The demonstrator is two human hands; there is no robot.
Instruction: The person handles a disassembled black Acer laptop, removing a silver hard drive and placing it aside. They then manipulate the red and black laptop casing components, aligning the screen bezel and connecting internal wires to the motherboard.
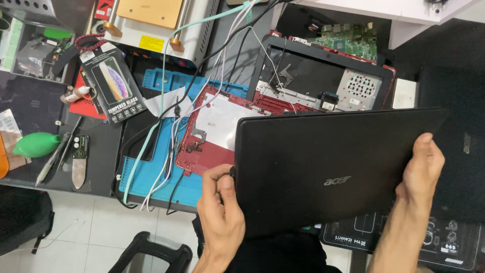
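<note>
— Black laptop lid [328, 167]: where is it?
— Flat, matte and rectangular, held over the red laptop shell [202, 146]. Left hand [220, 212] pinches its left edge; right hand [419, 172] clasps its right edge, fingers wrapped behind.

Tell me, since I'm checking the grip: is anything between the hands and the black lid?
Nothing visible. The left hand grips the black lid at its left edge, and the right hand holds its right edge, both in direct contact.
</note>
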